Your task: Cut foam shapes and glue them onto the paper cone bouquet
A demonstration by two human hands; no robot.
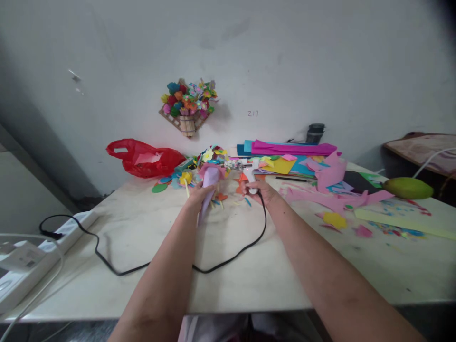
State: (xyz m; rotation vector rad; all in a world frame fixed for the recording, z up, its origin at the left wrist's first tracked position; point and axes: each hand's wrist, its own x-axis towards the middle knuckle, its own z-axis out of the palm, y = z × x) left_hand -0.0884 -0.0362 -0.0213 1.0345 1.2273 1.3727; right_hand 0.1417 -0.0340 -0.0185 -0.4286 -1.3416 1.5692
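My left hand is closed around a rolled lilac paper cone, whose wide pink-edged mouth points away from me. In my right hand is a white hot glue gun, gripped by its handle, with a black cord running from it. Its front end faces a bunch of paper flowers behind the cone. A yellow paper flower lies left of my left hand. Orange paper pieces are scattered between the hands.
A red plastic bag sits at the back left. Coloured sheets are stacked at the back right, near a pencil, pink scraps and a green mango-like fruit. The cord crosses the table to a power strip.
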